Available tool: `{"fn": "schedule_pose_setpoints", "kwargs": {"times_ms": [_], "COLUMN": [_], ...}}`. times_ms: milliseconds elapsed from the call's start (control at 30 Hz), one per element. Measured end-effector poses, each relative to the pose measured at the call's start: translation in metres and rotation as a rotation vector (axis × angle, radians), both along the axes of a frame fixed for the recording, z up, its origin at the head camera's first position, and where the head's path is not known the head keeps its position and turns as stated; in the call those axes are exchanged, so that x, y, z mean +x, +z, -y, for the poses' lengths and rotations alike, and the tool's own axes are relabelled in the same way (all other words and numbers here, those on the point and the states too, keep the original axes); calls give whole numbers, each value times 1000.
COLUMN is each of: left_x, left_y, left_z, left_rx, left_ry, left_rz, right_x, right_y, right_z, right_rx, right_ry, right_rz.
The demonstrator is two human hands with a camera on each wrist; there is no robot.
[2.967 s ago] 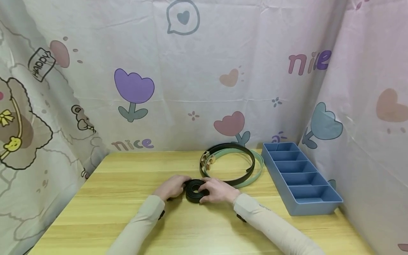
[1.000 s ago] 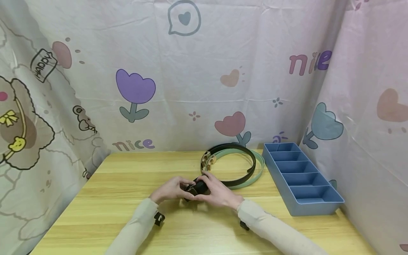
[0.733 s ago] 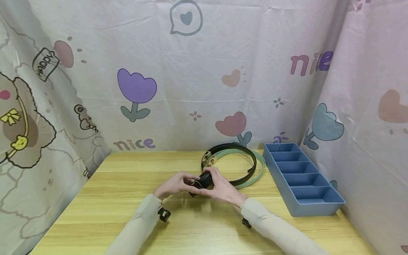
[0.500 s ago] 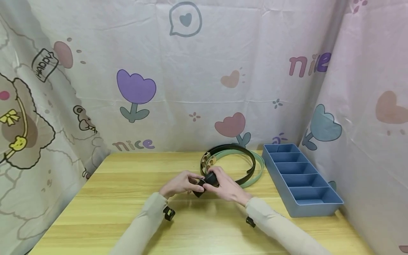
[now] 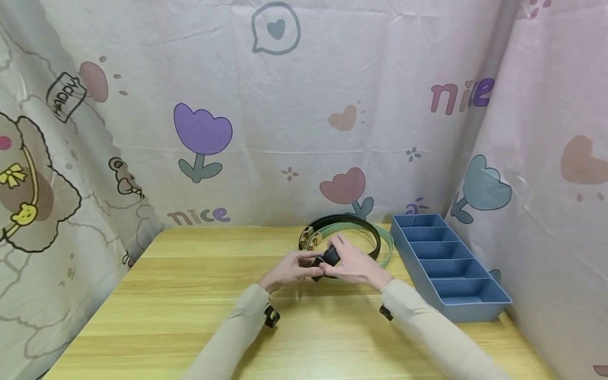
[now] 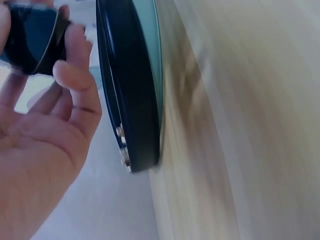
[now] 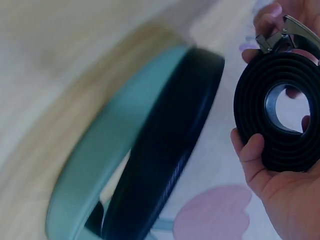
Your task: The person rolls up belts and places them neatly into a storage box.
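Note:
A tightly coiled black belt (image 5: 331,255) is held up off the table between both hands. Its metal buckle (image 7: 296,35) sits at the outer end of the coil in the right wrist view. My left hand (image 5: 291,270) pinches the buckle end with thumb and fingers; the left wrist view shows that hand (image 6: 45,125) at the belt's dark end. My right hand (image 5: 357,265) grips the coil, its fingers and thumb about the outer edge. Just behind the hands, a larger looped black belt (image 5: 349,218) and a light green belt (image 5: 390,248) lie overlapping on the table.
A blue divided box (image 5: 470,313) with several compartments stands on the right of the wooden table (image 5: 190,295). A patterned cloth (image 5: 285,105) hangs behind and on both sides. Gold buckles (image 5: 314,240) lie at the left of the looped belts.
The coil lay flat on the table between the hands 3 seconds ago. Both hands have since lifted it, tilted it upright and carried it to the right, in front of the looped belts.

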State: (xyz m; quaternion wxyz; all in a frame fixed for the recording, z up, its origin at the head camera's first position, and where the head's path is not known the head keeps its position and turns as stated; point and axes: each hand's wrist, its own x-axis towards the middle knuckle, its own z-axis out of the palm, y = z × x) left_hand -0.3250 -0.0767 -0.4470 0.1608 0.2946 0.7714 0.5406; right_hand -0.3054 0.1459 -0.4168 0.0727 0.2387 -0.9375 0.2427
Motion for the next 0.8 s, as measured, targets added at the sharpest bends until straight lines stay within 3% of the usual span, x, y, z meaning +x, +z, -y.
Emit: {"fn": "schedule_pose_setpoints", "kwargs": {"times_ms": [167, 333, 500, 600, 700, 800], "left_x": [0, 4, 7, 11, 17, 22], "left_y": [4, 10, 7, 3, -2, -6], "left_z": [-30, -57, -83, -97, -109, -121], "left_rx": [-13, -173, -366, -516, -646, -725], "left_ry": [58, 133, 219, 255, 244, 215], "left_rz": [-78, -262, -419, -546, -694, -850], "right_x": [-6, -9, -9, -10, -10, -10], "right_y": [10, 15, 24, 32, 43, 53], "right_z": [-26, -51, -74, -88, -102, -117], "right_rx": [25, 70, 148, 185, 210, 240], "right_ry": [-64, -116, -167, -206, -249, -281], "right_rz": [-41, -22, 25, 29, 34, 37]}}
